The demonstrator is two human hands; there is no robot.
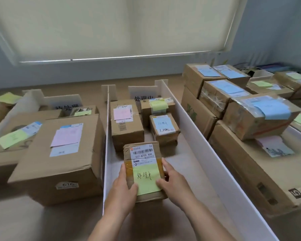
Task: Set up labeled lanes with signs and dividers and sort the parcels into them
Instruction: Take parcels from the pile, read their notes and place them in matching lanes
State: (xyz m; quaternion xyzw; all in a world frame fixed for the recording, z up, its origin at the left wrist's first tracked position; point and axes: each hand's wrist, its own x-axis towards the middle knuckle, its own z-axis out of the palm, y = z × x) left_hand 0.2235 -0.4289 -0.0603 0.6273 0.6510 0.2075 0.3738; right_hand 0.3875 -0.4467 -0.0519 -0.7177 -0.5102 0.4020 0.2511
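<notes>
Left lane: a large brown cardboard box with a pink sheet on its lid stands near, just left of the left white divider board; a flatter brown box with a green note lies beside it on the left.
Left sign: a white card sign with black characters stands at the far end, its lower part hidden by boxes.
Middle lane: three brown parcels sit far in it, a tall one with a pink label, a small one with a blue note and one with a green note (this one just in front of the sign).
Middle sign: a white card reading 处理中, upright at the far end.
Held parcel: a small brown cardboard parcel with a barcode label and a green sticky note, near in the middle lane, between the two dividers.
Left hand: grips the parcel's left edge, thumb on top.
Right hand: grips its right edge, thumb on the note.
Right divider: a long white board running far to near.
Right lane: stacked brown boxes with blue notes.
</notes>
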